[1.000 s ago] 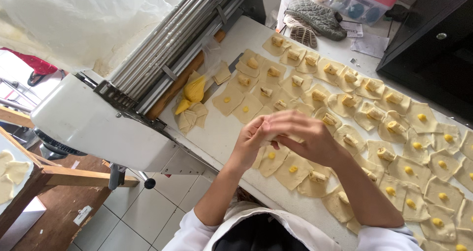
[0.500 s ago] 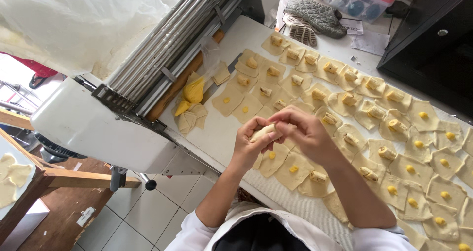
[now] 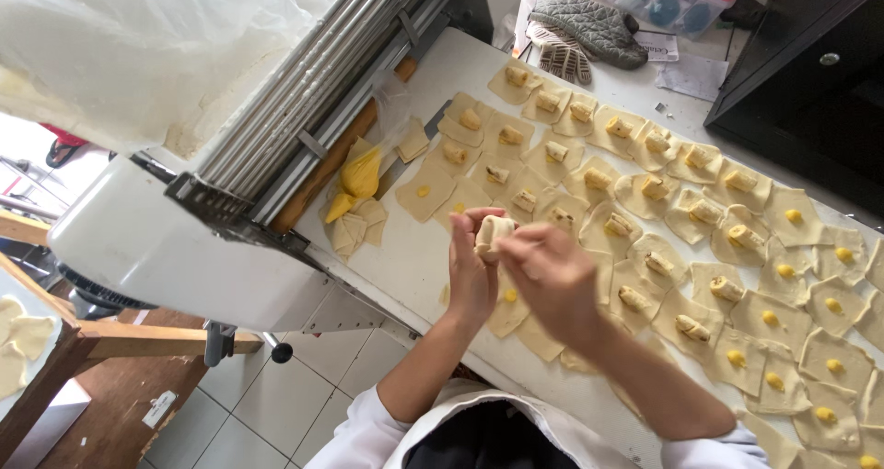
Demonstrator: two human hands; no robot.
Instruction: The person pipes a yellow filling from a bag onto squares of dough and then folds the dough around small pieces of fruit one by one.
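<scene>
Head view — landmark: the white desk (image 3: 419, 257) carrying the pastry work.
Work in hand: a folded dough piece (image 3: 492, 232), pale and rolled, is held just above the near edge of the desk, between both hands.
Left hand (image 3: 471, 271): raised, palm turned inward, fingers curled up around the dough piece from below and behind — closed on it, not flat.
Right hand (image 3: 551, 276): comes in from the other side, back of the hand toward the camera, fingertips pinched onto the same piece; the exact finger grip is hidden by the knuckles.
Forearms: both reach up from the bottom of the frame, bare below white sleeves, and meet over the desk's near edge.
Done, by judgement: a good share of the dough squares (image 3: 589, 179) across the middle and far side of the desk already carry a filling piece, several folded over it.
Left, by judgement: the squares toward the right end of the desk show only a yellow dab (image 3: 793, 216) and lie flat and unfolded — a fair part remains.
Beside the desk: a roller machine (image 3: 175, 239) along its left edge; a yellow piping bag (image 3: 361, 176) lies on scrap dough near that edge.
Far end of desk: a grey oven mitt (image 3: 585, 23).
</scene>
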